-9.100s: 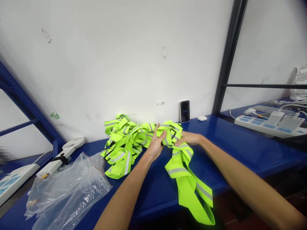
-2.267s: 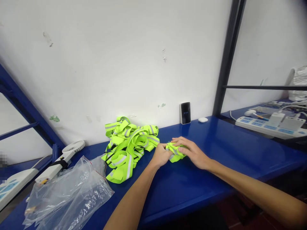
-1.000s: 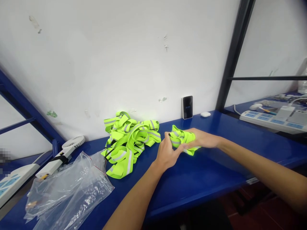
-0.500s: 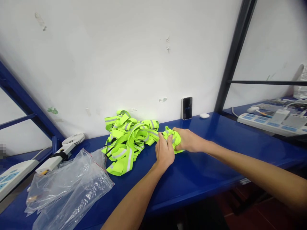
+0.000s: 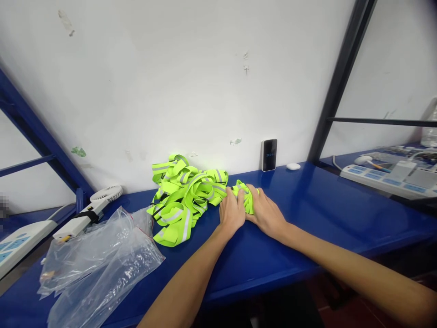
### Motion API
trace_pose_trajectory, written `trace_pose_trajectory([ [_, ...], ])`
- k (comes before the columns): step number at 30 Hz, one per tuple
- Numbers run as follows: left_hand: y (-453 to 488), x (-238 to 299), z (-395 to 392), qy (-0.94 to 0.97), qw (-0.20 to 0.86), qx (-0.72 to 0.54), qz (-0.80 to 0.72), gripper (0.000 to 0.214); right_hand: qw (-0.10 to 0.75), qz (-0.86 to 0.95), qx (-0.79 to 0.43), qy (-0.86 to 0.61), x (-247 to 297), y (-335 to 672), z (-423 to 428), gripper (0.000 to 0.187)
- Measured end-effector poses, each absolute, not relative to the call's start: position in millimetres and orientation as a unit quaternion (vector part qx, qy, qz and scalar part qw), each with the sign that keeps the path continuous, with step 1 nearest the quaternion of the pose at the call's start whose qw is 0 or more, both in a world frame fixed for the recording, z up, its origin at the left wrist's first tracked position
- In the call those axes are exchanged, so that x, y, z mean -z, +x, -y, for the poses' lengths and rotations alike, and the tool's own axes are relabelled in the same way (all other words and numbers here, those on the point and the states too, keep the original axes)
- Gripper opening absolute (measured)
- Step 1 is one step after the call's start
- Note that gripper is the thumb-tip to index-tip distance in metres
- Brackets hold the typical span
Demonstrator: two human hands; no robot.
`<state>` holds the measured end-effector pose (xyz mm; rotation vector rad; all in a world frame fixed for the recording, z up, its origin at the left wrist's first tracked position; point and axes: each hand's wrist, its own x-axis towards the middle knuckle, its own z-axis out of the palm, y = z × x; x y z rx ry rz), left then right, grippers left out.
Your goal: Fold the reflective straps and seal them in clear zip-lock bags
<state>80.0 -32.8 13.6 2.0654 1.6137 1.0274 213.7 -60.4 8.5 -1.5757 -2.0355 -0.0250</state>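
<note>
Between my two hands is a bunched neon-yellow reflective strap (image 5: 246,200), gathered just above the blue table. My left hand (image 5: 232,210) is closed on its left side, thumb along the top. From the right, my right hand (image 5: 268,212) wraps its fingers round the same bundle. A loose heap of reflective straps (image 5: 191,191), neon yellow with silver stripes and some black parts, lies just left of my left hand against the wall.
Clear plastic zip bags (image 5: 109,259) lie at the left on the blue table (image 5: 307,218). Behind them is a small white fan (image 5: 105,193). A phone (image 5: 269,155) leans on the wall near a white earbud case (image 5: 293,166). Power strips (image 5: 385,180) sit at both sides.
My right hand has turned over the bundle, its back now facing up more, and the bundle looks more tightly gathered. My left hand keeps its hold. The view has shifted slightly.
</note>
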Motion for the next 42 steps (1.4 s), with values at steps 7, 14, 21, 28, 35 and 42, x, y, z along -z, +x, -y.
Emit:
trace_pose_trajectory([
  [7, 76, -17, 31, 0.776, 0.174, -0.343, -0.499, 0.065, 0.376, 0.785, -0.149, -0.468, -1, 235, 41, 0.067],
  [14, 70, -8, 18, 0.783, 0.227, -0.381, -0.437, 0.051, 0.399, 0.744, -0.217, -0.491, -7, 230, 54, 0.077],
  [21, 73, -4, 15, 0.719, 0.272, -0.444, -0.460, 0.045, 0.342, 0.749, -0.128, -0.553, -9, 217, 66, 0.104],
  [28, 73, -1, 6, 0.660, 0.389, -0.477, -0.432, 0.046, 0.274, 0.825, 0.003, -0.494, -8, 237, 46, 0.067],
  [35, 75, -1, 6, 0.585, 0.452, -0.499, -0.453, 0.052, 0.318, 0.841, -0.018, -0.438, -6, 238, 40, 0.056],
  [42, 56, -42, 60, 0.535, 0.547, -0.461, -0.449, 0.059, 0.358, 0.830, -0.048, -0.425, -11, 239, 44, 0.051],
])
